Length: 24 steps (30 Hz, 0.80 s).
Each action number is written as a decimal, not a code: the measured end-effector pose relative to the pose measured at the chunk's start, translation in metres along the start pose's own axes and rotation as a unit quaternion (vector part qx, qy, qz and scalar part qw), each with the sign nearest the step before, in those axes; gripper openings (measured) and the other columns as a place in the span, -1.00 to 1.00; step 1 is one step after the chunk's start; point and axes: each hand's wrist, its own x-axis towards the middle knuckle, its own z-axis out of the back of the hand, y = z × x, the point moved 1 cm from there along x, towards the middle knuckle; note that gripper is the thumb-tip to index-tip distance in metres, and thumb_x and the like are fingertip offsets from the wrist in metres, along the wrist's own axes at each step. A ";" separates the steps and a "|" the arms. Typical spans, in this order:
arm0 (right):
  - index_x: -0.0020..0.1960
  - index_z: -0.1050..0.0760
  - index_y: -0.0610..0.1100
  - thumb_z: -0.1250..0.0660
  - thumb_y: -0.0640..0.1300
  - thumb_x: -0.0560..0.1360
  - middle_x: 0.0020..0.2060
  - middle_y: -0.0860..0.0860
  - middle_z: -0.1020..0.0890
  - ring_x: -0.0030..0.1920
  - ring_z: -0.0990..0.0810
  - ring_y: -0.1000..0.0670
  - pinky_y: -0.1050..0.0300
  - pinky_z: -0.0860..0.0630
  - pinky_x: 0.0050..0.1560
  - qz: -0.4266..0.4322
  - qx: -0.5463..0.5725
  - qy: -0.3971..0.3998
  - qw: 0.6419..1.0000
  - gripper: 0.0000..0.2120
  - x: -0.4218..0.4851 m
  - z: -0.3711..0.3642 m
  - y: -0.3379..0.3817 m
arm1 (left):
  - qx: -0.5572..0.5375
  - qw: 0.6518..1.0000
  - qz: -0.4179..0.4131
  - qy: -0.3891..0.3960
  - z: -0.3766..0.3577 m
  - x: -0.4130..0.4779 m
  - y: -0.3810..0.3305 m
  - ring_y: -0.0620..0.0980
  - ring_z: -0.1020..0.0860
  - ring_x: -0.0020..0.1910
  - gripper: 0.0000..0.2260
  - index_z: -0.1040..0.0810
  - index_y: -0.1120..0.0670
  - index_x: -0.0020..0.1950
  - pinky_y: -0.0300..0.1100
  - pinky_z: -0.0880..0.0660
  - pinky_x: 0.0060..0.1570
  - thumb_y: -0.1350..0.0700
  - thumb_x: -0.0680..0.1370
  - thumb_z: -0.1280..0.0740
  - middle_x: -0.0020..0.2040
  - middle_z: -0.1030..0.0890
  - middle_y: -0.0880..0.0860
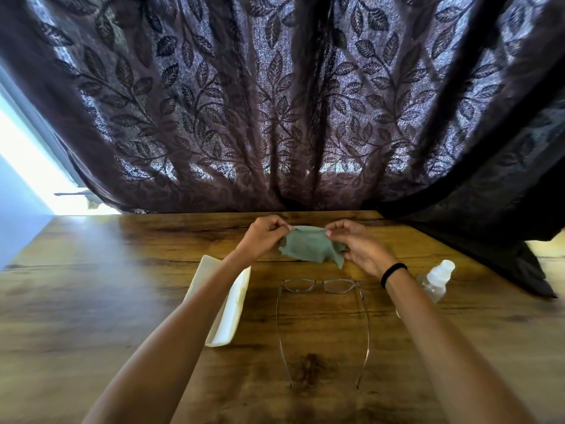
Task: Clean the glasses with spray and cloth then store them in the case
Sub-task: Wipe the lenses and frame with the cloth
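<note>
I see my left hand [263, 237] and right hand [357, 246] each pinching a top corner of the grey-green cloth [308, 244], close to the wooden table's [91, 286] far edge, where a leaf-patterned curtain [275, 102] hangs. Wire-framed glasses [321, 286] lie unfolded nearer me, between the white case [227, 304] and the spray bottle [435, 281].

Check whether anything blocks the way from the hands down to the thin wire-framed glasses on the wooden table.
Nothing visible does. The left hand and right hand pinch the grey-green cloth just beyond the thin wire-framed glasses; only bare wooden table lies between.
</note>
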 end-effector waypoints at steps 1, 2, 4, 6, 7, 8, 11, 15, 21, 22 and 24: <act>-0.05 -0.50 -0.09 -0.36 -0.24 0.45 -0.04 -0.06 -0.57 -0.01 -0.53 -0.02 -0.04 -0.50 0.02 0.003 -0.007 0.004 1.000 -0.88 -0.001 0.001 0.001 | -0.022 1.000 0.005 -0.004 0.002 0.000 -0.001 0.03 -0.53 -0.11 -0.91 -0.59 0.24 -0.08 0.01 -0.49 0.01 0.23 0.53 -0.32 -0.13 -0.60 0.14; -0.04 -0.51 -0.09 -0.37 -0.24 0.44 -0.03 -0.06 -0.58 -0.01 -0.54 -0.01 0.01 -0.52 -0.03 0.010 -0.015 0.005 1.000 -0.87 -0.003 0.002 0.003 | -0.047 0.999 0.011 -0.005 0.003 0.000 -0.001 0.03 -0.53 -0.12 -0.92 -0.58 0.20 -0.12 0.00 -0.51 -0.01 0.22 0.53 -0.32 -0.15 -0.59 0.14; -0.01 -0.52 -0.12 -0.38 -0.26 0.43 -0.04 -0.08 -0.59 -0.04 -0.56 0.01 0.12 -0.54 -0.14 0.025 -0.026 -0.001 0.999 -0.85 -0.005 0.003 0.007 | -0.089 0.996 0.030 -0.002 0.006 0.000 0.000 0.01 -0.53 -0.12 -0.89 -0.55 0.12 -0.19 -0.10 -0.54 -0.10 0.20 0.54 -0.31 -0.18 -0.56 0.11; -0.01 -0.54 -0.14 -0.39 -0.29 0.42 -0.07 -0.07 -0.59 -0.03 -0.56 0.01 0.10 -0.56 -0.09 0.037 -0.030 -0.015 0.999 -0.83 -0.008 0.004 0.012 | -0.117 0.992 0.043 -0.006 0.008 0.000 0.000 -0.03 -0.52 -0.13 -0.87 -0.54 0.07 -0.21 -0.20 -0.51 -0.17 0.18 0.54 -0.31 -0.20 -0.55 0.07; -0.01 -0.55 -0.15 -0.39 -0.30 0.42 -0.09 -0.07 -0.59 -0.02 -0.56 0.00 0.08 -0.56 -0.05 0.043 -0.028 -0.023 0.998 -0.83 -0.009 0.005 0.015 | -0.127 0.991 0.040 -0.012 0.009 0.000 0.000 -0.05 -0.52 -0.15 -0.87 -0.54 0.07 -0.20 -0.24 -0.49 -0.19 0.18 0.54 -0.31 -0.21 -0.55 0.05; -0.02 -0.55 -0.16 -0.39 -0.30 0.41 -0.10 -0.07 -0.60 -0.03 -0.57 0.00 0.08 -0.56 -0.06 0.049 -0.026 -0.029 0.998 -0.84 -0.011 0.006 0.017 | -0.133 0.990 0.033 -0.016 0.010 -0.001 0.000 -0.08 -0.51 -0.17 -0.88 -0.55 0.08 -0.19 -0.28 -0.45 -0.19 0.17 0.54 -0.30 -0.23 -0.56 0.02; -0.06 -0.55 -0.17 -0.38 -0.29 0.43 -0.16 -0.07 -0.62 -0.13 -0.59 0.05 0.24 -0.59 -0.28 0.072 -0.018 -0.041 0.996 -0.89 -0.016 0.007 0.024 | -0.172 0.984 0.036 -0.023 0.011 -0.003 -0.001 -0.12 -0.52 -0.24 -0.88 -0.56 0.10 -0.17 -0.23 -0.42 -0.16 0.12 0.55 -0.31 -0.29 -0.58 -0.05; -0.15 -0.54 -0.16 -0.34 -0.35 0.45 -0.22 -0.07 -0.59 -0.19 -0.58 0.06 0.27 -0.56 -0.37 0.090 0.000 -0.025 0.996 -0.89 -0.023 0.006 0.031 | -0.244 0.966 0.079 -0.025 0.012 -0.006 -0.005 -0.11 -0.58 -0.36 -0.86 -0.55 0.13 -0.15 -0.28 -0.50 -0.41 0.08 0.54 -0.31 -0.37 -0.62 -0.07; -0.19 -0.58 -0.27 -0.31 -0.38 0.46 -0.20 -0.09 -0.64 -0.24 -0.63 0.06 0.34 -0.56 -0.35 0.071 -0.004 -0.010 0.997 -0.90 -0.029 -0.006 0.043 | -0.234 0.970 0.063 -0.010 0.004 -0.012 -0.017 -0.16 -0.54 -0.49 -0.84 -0.54 0.13 -0.19 -0.31 -0.47 -0.55 0.07 0.53 -0.33 -0.44 -0.59 -0.06; -0.20 -0.59 -0.26 -0.30 -0.36 0.46 -0.22 -0.10 -0.66 -0.27 -0.65 0.06 0.33 -0.56 -0.35 0.068 0.005 -0.006 0.998 -0.88 -0.030 -0.010 0.045 | -0.231 0.971 0.061 -0.007 0.001 -0.013 -0.019 -0.14 -0.55 -0.46 -0.84 -0.55 0.12 -0.19 -0.29 -0.48 -0.53 0.07 0.53 -0.33 -0.41 -0.61 -0.02; -0.23 -0.61 -0.25 -0.27 -0.36 0.48 -0.29 -0.11 -0.67 -0.32 -0.67 0.06 0.32 -0.57 -0.34 0.065 0.021 0.002 0.998 -0.82 -0.032 -0.017 0.051 | -0.230 0.971 0.059 -0.002 -0.004 -0.014 -0.024 -0.07 -0.54 -0.41 -0.85 -0.56 0.11 -0.19 -0.27 -0.45 -0.46 0.06 0.53 -0.33 -0.33 -0.60 0.04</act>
